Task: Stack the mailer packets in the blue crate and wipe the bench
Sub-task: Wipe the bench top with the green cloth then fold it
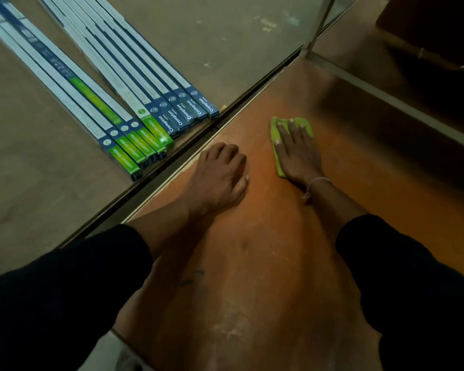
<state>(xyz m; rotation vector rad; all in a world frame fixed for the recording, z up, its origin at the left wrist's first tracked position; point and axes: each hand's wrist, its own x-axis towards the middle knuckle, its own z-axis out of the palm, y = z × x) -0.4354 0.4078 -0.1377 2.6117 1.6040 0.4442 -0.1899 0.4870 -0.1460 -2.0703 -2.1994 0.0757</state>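
Observation:
A green cloth lies flat on the orange-brown bench. My right hand presses down on the cloth with straight, spread fingers. My left hand rests on the bench near its left edge, fingers loosely curled, holding nothing. No mailer packets and no blue crate are in view.
Several long blue, white and green Crompton boxes lie on the floor left of the bench. A metal frame rail and post border the bench at the right and back. Pale dust streaks mark the bench near me.

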